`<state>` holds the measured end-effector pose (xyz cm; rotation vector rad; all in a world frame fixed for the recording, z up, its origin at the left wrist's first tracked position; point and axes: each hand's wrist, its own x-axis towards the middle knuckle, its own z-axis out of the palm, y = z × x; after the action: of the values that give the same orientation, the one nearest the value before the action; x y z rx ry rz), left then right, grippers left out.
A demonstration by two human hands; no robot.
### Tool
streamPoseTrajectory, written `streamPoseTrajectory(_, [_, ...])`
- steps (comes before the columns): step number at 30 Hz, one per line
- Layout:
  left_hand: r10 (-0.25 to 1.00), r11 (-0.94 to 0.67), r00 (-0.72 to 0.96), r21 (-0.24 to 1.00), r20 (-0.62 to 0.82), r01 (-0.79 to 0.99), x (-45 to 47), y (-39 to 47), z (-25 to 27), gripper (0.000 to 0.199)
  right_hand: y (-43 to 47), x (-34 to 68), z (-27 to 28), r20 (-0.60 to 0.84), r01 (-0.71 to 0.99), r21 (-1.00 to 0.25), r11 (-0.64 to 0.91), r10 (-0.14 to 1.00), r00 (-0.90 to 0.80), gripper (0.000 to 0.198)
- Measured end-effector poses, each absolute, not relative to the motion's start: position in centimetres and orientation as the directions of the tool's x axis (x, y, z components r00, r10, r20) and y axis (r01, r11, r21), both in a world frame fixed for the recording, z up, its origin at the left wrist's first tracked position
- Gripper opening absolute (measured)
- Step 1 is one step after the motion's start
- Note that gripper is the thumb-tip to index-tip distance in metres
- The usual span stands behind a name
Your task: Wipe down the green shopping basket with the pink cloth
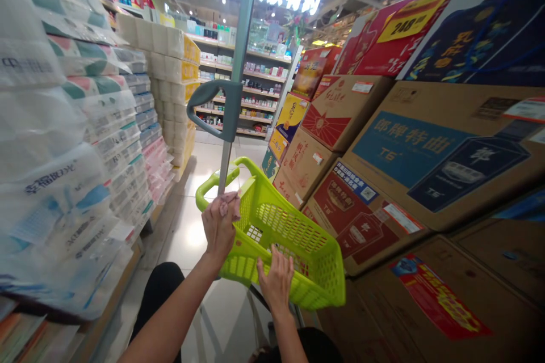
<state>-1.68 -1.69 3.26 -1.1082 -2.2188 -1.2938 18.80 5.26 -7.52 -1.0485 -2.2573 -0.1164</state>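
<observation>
Green basket (293,224) was in the aisle (181,229) beside the cartons (327,116); looked light, stiff, maybe slick, so rim (247,239) seemed the best hold; left hand (219,227) had a bunched pink cloth (230,207); right hand (277,281) lay over rim, couldn't tell if gripping.

I look down on a pale, glossy tiled floor (176,232), and from here I cannot tell whether the lime-green perforated plastic basket (293,218) above it touches down. Along the floor's left side I see a low, light-brown platform (111,302) bearing tall stacks of white plastic-wrapped packs (59,227); farther back, pale tiered shelves (259,119) hold rows of small packages.
</observation>
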Motion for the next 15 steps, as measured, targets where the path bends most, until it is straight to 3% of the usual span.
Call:
streamPoseTrajectory(3, [0.506, 0.378, -0.544, 0.394, 0.670, 0.838, -1.3, -3.3, 0.6, 0.038, 5.2, 17.4, -8.7, 0.574, 0.693, -0.291, 0.659, 0.700, -0.424, 0.035])
streamPoseTrajectory(7, [0.600, 0.298, -0.573, 0.509, 0.558, 0.808, -2.7, -5.1, 0.5, 0.027, 6.7, 18.4, -9.7, 0.585, 0.610, -0.361, 0.705, 0.681, -0.441, 0.033])
streamPoseTrajectory(12, [0.407, 0.425, -0.664, 0.513, 0.627, 0.745, -5.7, -4.3, 3.6, 0.029, 8.5, 20.0, -9.9, 0.564, 0.568, -0.411, 0.714, 0.688, -0.457, 0.032])
streamPoseTrajectory(15, [0.427, 0.461, -0.665, 0.485, 0.613, 0.743, -4.8, -4.3, 3.2, 0.025, 9.3, 20.4, -9.7, 0.540, 0.536, -0.413, 0.736, 0.672, -0.507, 0.032])
